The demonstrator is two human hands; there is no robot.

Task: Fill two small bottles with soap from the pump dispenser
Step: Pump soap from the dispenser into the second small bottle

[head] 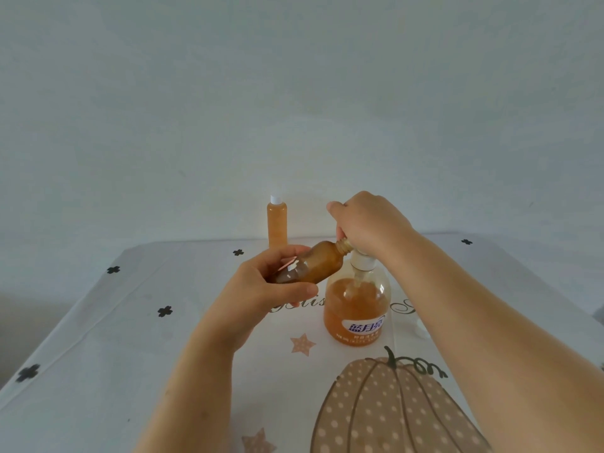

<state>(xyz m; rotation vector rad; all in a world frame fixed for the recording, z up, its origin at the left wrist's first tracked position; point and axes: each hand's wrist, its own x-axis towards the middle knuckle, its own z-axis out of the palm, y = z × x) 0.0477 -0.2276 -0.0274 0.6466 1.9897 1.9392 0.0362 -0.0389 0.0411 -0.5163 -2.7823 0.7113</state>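
Observation:
My left hand (pixel 261 286) grips a small amber bottle (pixel 313 263), tilted with its open neck up to the right, against the pump's spout. The bottle looks mostly filled with orange soap. My right hand (pixel 366 223) lies on top of the pump head of the dispenser (pixel 358 305), fingers curled over it, so the head is hidden. The dispenser is a clear round bottle of orange soap with a white collar and a blue label. A second small bottle (pixel 277 225), full and with a white cap, stands upright at the table's far edge.
The table (pixel 114 338) has a white cloth with black clovers, stars and a large dotted pumpkin print at the near right. A small white object (pixel 421 330), perhaps a cap, lies to the right, partly behind my right forearm. A plain wall is behind.

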